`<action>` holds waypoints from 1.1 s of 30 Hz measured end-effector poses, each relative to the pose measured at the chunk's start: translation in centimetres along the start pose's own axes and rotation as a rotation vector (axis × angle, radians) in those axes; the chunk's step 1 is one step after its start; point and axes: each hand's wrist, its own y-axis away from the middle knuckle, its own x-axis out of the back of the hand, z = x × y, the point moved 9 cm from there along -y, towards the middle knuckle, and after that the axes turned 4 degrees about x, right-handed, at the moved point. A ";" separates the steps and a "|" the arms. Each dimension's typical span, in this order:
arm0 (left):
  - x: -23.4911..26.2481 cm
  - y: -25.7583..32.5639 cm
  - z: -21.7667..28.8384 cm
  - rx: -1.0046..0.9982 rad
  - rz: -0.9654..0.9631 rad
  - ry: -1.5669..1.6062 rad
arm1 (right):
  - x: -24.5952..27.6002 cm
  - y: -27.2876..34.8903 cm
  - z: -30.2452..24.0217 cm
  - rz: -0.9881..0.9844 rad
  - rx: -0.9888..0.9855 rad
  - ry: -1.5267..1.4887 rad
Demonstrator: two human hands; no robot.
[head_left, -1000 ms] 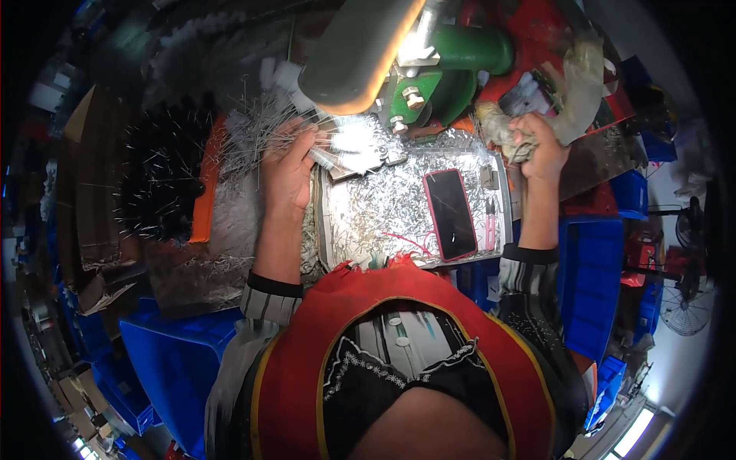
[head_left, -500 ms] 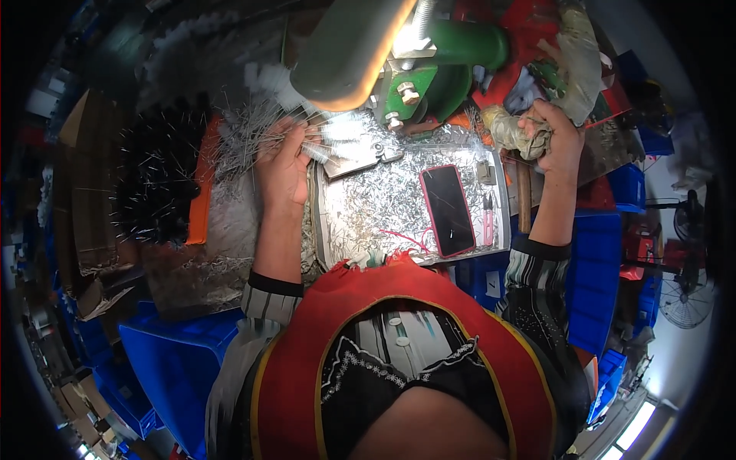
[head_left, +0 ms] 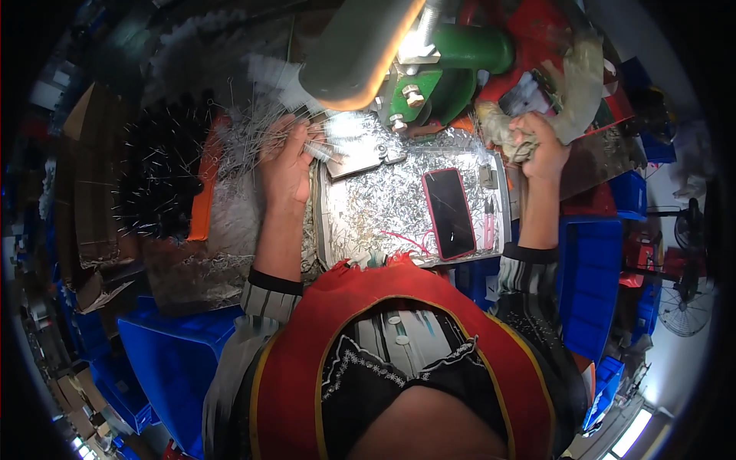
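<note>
The left hand (head_left: 285,162) sits at the upper left corner of the tray (head_left: 337,230), its grip clamped on a bundle of thin wires (head_left: 322,147) whose ends point over the tray's top edge. More loose wires (head_left: 238,134) lie heaped just left of the tray, beside an orange strip (head_left: 202,207). The right hand (head_left: 540,146) is just past the tray's upper right corner, its grip closed around a crumpled rag (head_left: 502,134). A phone (head_left: 448,212) lies inside the tray, right of centre, among metal scraps. A green machine (head_left: 441,73) stands just above the tray's top edge. Blue bins (head_left: 590,284) sit right of the tray.
</note>
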 end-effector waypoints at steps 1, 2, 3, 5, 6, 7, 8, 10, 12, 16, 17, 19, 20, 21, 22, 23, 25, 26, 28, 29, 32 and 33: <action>0.3 0.1 0.0 0.003 0.007 0.017 | 0.8 0.3 0.5 0.122 -0.146 -0.001; 0.3 0.0 -0.1 0.006 0.002 0.017 | 0.5 -0.1 -0.7 0.089 -0.130 0.059; 0.4 0.1 0.1 -0.012 0.011 0.022 | 0.6 -0.4 -1.4 0.094 -0.128 0.060; 0.4 0.3 0.0 -0.028 0.021 0.032 | 0.0 -0.9 -1.9 0.016 -0.176 0.050; 0.2 0.3 0.0 -0.038 0.017 0.042 | -0.1 -0.9 -2.2 0.036 -0.198 0.056; 0.2 0.3 0.2 -0.049 0.012 0.050 | -0.1 -0.8 -2.2 0.038 -0.197 0.057; 0.1 0.2 0.1 -0.048 0.011 0.049 | -0.1 -0.8 -2.3 0.045 -0.189 0.074; 0.5 0.1 -0.3 -0.028 0.064 0.050 | 0.1 -0.7 -2.3 0.053 -0.182 0.091; 0.4 -0.1 -0.2 -0.039 0.053 0.045 | 0.5 -0.8 -1.9 0.060 -0.185 0.071; 0.5 0.2 0.0 -0.043 0.069 0.043 | 0.6 -1.2 -1.7 0.067 -0.253 0.119; 0.5 0.2 0.0 -0.044 0.071 0.043 | 0.3 -1.4 -2.2 0.027 -0.167 0.096; 0.6 0.2 0.0 -0.046 0.074 0.040 | 0.0 -1.1 -1.8 -0.011 -0.081 0.074; 0.2 0.3 0.0 -0.045 0.070 0.042 | -0.1 -0.5 -1.7 -0.021 0.056 0.022; -0.1 0.4 0.0 -0.033 0.074 0.002 | 0.2 0.2 -1.3 -0.031 0.193 -0.031; -0.6 0.5 0.0 -0.021 0.074 -0.038 | 0.0 0.7 -1.1 -0.205 0.521 0.242; -0.4 0.5 0.0 -0.026 0.079 -0.034 | -0.4 0.9 -1.2 -0.213 0.522 0.239; -0.7 0.4 -0.3 0.025 0.004 -0.168 | 0.5 0.7 1.2 -0.060 0.129 -0.065; -0.7 0.3 -0.2 0.022 0.008 -0.169 | 1.2 0.0 1.3 0.030 0.050 -0.055; -0.8 -0.2 -0.4 0.018 0.034 -0.244 | 0.3 0.1 -0.5 0.079 -0.058 -0.007; -1.1 -0.2 -0.7 0.022 0.029 -0.242 | 0.3 0.0 -0.9 0.127 -0.155 0.042; -0.8 0.4 -0.1 -0.067 0.102 -0.223 | 0.4 -0.7 -1.7 0.082 -0.155 0.033; -0.9 0.5 -0.2 -0.069 0.101 -0.220 | 0.2 -0.7 -1.9 0.043 -0.160 0.037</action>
